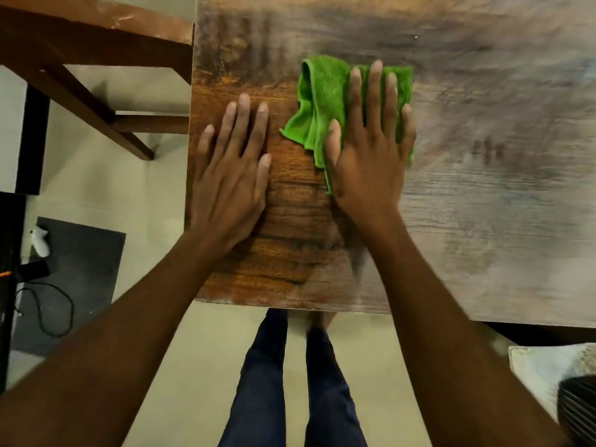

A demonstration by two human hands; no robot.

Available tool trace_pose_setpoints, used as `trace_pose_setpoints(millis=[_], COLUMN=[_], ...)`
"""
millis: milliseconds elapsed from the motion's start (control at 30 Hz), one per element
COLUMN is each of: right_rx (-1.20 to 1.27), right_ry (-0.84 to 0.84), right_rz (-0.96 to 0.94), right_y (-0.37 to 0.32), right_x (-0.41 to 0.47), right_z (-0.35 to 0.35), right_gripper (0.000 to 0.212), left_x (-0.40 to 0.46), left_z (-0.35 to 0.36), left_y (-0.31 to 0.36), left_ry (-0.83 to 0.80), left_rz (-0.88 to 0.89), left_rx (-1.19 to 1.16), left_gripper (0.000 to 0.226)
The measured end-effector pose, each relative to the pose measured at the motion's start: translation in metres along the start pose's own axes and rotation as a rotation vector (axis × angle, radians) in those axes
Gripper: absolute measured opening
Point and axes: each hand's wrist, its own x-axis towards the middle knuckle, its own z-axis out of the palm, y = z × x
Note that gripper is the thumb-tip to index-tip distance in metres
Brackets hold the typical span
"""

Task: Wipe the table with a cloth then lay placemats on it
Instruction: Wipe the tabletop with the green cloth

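Note:
A wooden table fills the upper right of the head view, its left and near edges in sight. A crumpled green cloth lies on it near the left end. My right hand rests flat on top of the cloth with fingers spread, pressing it to the wood. My left hand lies palm down on the bare table just left of the cloth, fingers apart, holding nothing. No placemats are in sight.
A brown wooden chair or bench frame stands left of the table. On the floor at left lie a dark mat, a white object and a black cable. My legs stand at the near edge. A pale cushioned seat is at lower right.

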Motion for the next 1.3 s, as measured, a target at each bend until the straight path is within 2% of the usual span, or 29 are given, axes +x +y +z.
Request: trace_pose_setpoints(millis=[100,167,267,333,400,467,600,700,800,900,1000,1167,1233,1300], right_rx=[0.011,0.029,0.071,0.083,0.095,0.129,0.035,0.014,0.044,0.028,0.029,0.001,-0.023,-0.065], right_ry=[-0.077,-0.138,-0.189,-0.240,-0.259,-0.247,-0.166,-0.119,-0.052,-0.026,-0.036,-0.180,-0.200,-0.185], right_rz=[0.061,0.065,-0.072,-0.158,-0.229,-0.205,0.063,0.183,0.125,0.060,-0.005,0.025,0.049,0.045], right_y=[-0.014,-0.047,-0.118,-0.142,-0.126,-0.088,-0.008,0.016,0.015,0.008,0.003,0.020,0.030,0.037], right_x=[-0.086,-0.155,-0.221,-0.229,-0.226,-0.227,-0.204,-0.137,-0.040,0.020,-0.016,-0.192,-0.208,-0.177], right_z=[-0.007,-0.008,0.001,0.004,0.005,-0.001,-0.017,-0.016,-0.004,0.000,-0.007,-0.031,-0.031,-0.028], right_gripper=[0.067,0.070,0.090,0.102,0.093,0.077,0.069,0.074,0.078,0.072,0.066,0.070,0.072,0.075], left_x=[0.029,0.041,0.042,0.040,0.041,0.039,0.016,-0.003,-0.005,-0.004,-0.005,-0.005,-0.004,-0.005], left_z=[0.003,0.006,0.005,0.000,0.001,0.000,0.007,0.018,0.021,0.019,0.019,0.018,0.020,0.022], left_y=[-0.002,-0.010,-0.020,-0.022,-0.022,-0.017,0.014,0.035,0.038,0.038,0.038,0.039,0.040,0.040], left_ry=[0.017,0.065,0.103,0.072,0.023,0.018,0.031,0.037,0.041,0.047,0.049,0.035,0.033,0.032], left_rz=[0.030,0.001,-0.030,-0.048,-0.027,0.004,-0.014,-0.051,-0.046,-0.046,-0.042,-0.044,-0.047,-0.045], left_rx=[-0.042,-0.181,-0.449,-0.517,-0.457,-0.359,-0.269,-0.182,-0.130,-0.115,-0.122,-0.132,-0.119,-0.105], left_gripper=[0.059,0.056,0.050,0.048,0.051,0.054,0.057,0.059,0.060,0.060,0.059,0.058,0.058,0.058])
